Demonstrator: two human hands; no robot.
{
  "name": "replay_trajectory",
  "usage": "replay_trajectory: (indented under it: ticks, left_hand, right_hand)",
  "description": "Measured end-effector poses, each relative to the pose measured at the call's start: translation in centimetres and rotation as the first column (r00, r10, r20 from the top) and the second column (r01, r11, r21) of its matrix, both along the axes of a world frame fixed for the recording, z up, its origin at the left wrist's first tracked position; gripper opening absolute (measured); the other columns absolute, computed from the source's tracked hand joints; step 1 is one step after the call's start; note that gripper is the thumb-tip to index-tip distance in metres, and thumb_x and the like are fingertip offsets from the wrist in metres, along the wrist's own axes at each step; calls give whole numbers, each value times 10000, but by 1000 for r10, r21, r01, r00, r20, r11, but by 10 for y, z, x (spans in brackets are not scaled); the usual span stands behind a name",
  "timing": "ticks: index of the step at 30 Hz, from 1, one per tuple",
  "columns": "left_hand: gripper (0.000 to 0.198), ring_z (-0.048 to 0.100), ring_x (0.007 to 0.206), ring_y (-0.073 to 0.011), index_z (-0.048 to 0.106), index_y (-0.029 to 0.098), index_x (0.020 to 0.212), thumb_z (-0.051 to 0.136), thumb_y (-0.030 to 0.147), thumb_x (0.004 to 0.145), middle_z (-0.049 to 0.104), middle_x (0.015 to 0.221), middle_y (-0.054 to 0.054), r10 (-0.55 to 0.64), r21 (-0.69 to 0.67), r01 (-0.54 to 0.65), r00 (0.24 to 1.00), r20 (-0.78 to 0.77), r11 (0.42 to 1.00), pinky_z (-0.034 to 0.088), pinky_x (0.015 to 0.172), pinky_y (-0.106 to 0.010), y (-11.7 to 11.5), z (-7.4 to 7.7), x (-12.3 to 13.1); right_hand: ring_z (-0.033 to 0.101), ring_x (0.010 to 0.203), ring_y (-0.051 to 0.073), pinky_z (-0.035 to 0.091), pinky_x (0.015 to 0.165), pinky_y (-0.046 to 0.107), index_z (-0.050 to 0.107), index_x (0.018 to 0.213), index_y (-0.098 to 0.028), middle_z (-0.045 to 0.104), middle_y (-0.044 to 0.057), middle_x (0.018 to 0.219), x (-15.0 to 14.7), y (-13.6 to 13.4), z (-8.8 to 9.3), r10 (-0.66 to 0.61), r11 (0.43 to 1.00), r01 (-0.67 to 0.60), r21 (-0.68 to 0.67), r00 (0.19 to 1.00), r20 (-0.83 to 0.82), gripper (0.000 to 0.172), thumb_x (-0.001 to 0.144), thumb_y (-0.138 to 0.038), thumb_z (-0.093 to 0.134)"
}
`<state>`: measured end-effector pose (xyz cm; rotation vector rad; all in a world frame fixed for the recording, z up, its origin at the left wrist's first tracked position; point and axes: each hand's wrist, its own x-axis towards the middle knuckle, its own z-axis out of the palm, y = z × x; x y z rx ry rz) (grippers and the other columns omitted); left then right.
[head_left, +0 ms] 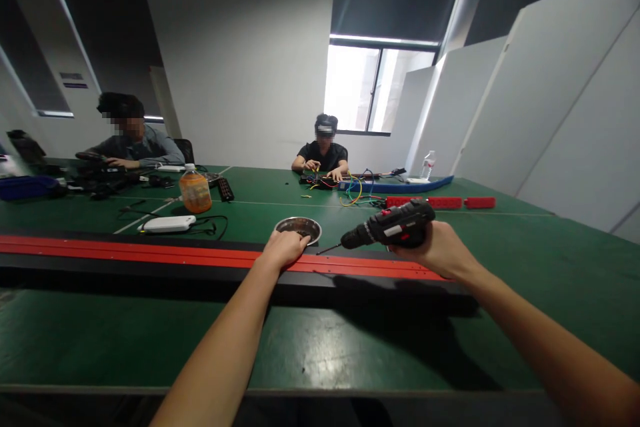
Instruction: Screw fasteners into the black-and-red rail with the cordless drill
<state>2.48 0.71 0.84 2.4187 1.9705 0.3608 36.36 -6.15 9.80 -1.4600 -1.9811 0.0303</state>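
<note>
My right hand (437, 247) is wrapped round a black and red cordless screwdriver (395, 227), whose bit points left and slightly down toward a long red and black rail (125, 257) lying across the green table (350, 340). My left hand (285, 247) rests over the rail at the near rim of a small metal bowl (299, 228). Its fingertips curl into the bowl, pinched on something too small to name.
Two other people sit at the far side, one at the back left, one at the centre with coloured wires (355, 193). An orange drink bottle (195, 190), a white device with a cable (167, 223), red strips (440, 202) and a blue tray (400, 185) lie beyond.
</note>
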Motion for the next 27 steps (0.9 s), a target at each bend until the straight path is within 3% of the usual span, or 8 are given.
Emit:
replay_trajectory:
  ticks: [7, 16, 23, 27]
  left_hand:
    - [599, 693, 1027, -322, 792, 171, 1002, 313, 529, 991, 764, 1075, -173, -5, 13, 5, 1000, 27, 1000, 438, 958, -425, -2, 2, 0]
    - [552, 692, 1014, -308, 785, 226, 1005, 329, 536, 982, 765, 1086, -141, -14, 38, 12, 998, 54, 999, 438, 963, -427, -1, -1, -2]
    - [534, 686, 1029, -323, 777, 217, 1039, 337, 514, 977, 758, 1097, -148, -10, 43, 8, 998, 62, 999, 449, 953, -438, -3, 1, -1]
    - [513, 694, 991, -320, 779, 212, 1001, 358, 505, 971, 765, 1048, -151, -10, 52, 7, 998, 62, 999, 464, 922, -425, -3, 1, -1]
  right_hand:
    - [659, 603, 203, 452, 548, 277, 749, 778, -230, 710, 6, 672, 10, -7, 16, 58, 995, -37, -95, 973, 223, 256, 699, -473, 731]
    - [651, 604, 200, 438, 539, 279, 748, 790, -233, 716, 21, 702, 14, -1, 28, 50, 995, -18, -103, 949, 311, 274, 683, -485, 733]
    - [596, 571, 191, 377, 523, 308, 731, 749, -223, 666, 42, 661, -16, 5, 64, 58, 993, 1, -116, 862, 503, 275, 678, -488, 718]
    - [559, 525, 198, 335, 506, 332, 742, 766, -206, 624, 64, 625, -44, 17, 86, 34, 999, -22, -26, 760, 649, 328, 615, -496, 748]
